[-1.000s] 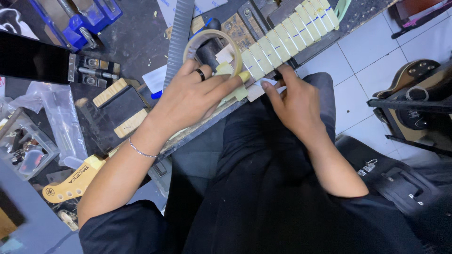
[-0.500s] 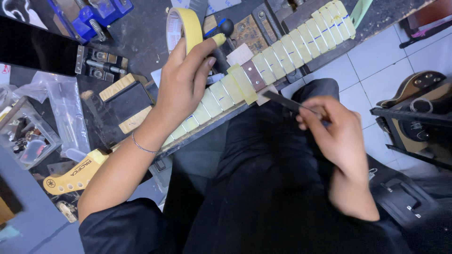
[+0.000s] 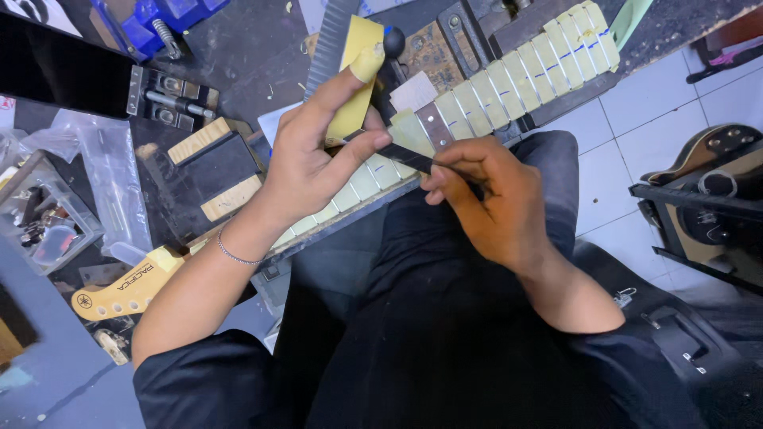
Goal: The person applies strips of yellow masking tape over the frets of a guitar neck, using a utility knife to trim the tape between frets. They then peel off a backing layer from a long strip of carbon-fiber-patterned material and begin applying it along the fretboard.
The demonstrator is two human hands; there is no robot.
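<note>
A guitar neck (image 3: 509, 83) lies slantwise across the bench edge above my lap, its fretboard covered in strips of pale masking tape; its yellow headstock (image 3: 127, 290) is at the lower left. My left hand (image 3: 314, 159) holds a roll of masking tape (image 3: 354, 79) edge-on above the neck, thumb on the roll and fingers pinching the tape end. My right hand (image 3: 501, 206) grips a thin dark blade (image 3: 413, 159) whose tip reaches my left fingertips, just over the taped frets.
A blue vise (image 3: 151, 20) stands at the top left. A wood-faced block (image 3: 214, 167), a clear plastic bag (image 3: 119, 183) and a clear box of small parts (image 3: 40, 222) lie left of the neck. Another guitar (image 3: 707, 191) and a black case (image 3: 675, 334) are on the floor at right.
My left hand has raised the tape roll off the fretboard and turned it edge-on. My right hand drew back, then brought the blade up to the left fingertips.
</note>
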